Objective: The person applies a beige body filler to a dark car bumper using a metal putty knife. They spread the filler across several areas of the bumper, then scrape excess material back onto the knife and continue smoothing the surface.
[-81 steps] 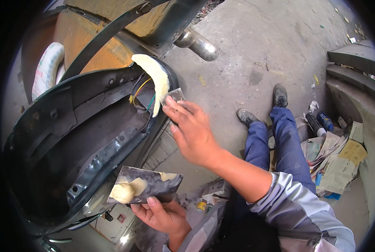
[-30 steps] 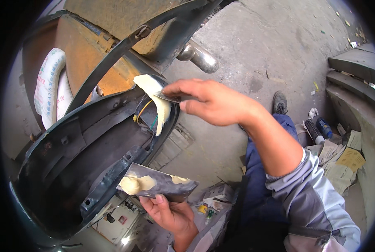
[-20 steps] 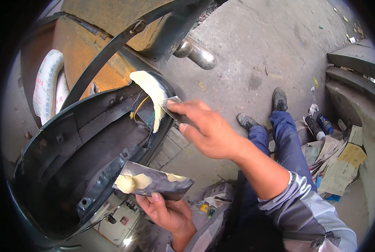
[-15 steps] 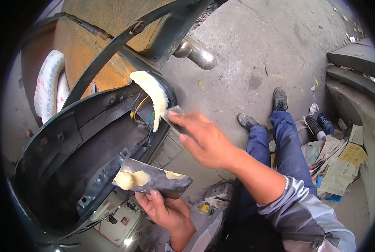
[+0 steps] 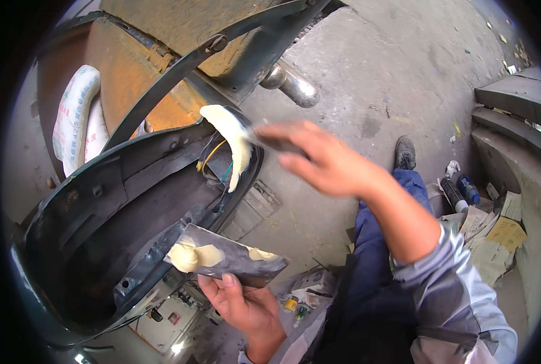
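My right hand, blurred by motion, grips a flat metal spreader beside a thick curved band of cream putty. The band lies along the upper right end of a dark, hollow shell part, with yellow and green wires just inside it. Lower down, my left hand holds a thin dark rectangular plate from beneath, bearing a rounded lump and smears of the same cream putty.
A rusty metal body crossed by a dark curved strap, white sacks and a chrome cylinder stand beyond. Stepped dark panels are at right, above papers and bottles on the concrete floor.
My right hand has moved up and to the right with the spreader since half a second ago. My left hand holds the plate in much the same position.
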`<action>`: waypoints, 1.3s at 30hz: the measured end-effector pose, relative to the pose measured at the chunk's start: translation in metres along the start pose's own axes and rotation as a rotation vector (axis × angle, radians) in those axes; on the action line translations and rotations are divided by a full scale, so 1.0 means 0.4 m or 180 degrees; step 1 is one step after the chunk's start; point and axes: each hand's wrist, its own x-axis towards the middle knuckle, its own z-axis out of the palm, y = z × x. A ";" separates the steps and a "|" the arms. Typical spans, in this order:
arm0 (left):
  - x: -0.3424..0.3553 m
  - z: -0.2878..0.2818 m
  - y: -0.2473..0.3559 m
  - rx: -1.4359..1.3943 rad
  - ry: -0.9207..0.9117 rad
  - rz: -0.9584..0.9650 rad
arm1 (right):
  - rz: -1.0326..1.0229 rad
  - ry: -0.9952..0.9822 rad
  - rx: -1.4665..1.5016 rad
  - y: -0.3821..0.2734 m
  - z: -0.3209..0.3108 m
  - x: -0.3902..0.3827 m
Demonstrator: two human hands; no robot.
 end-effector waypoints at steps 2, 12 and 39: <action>-0.007 -0.004 -0.004 -0.0005 -0.0062 -0.0034 | -0.0143 0.0088 0.0196 0.034 -0.011 0.105; -0.011 -0.023 -0.010 0.0109 0.0100 -0.0094 | 0.0017 -0.0238 0.0238 -0.018 -0.012 0.107; 0.019 -0.059 -0.002 -0.0135 -0.0294 -0.0214 | -0.0079 -0.0654 0.1437 -0.109 0.085 -0.227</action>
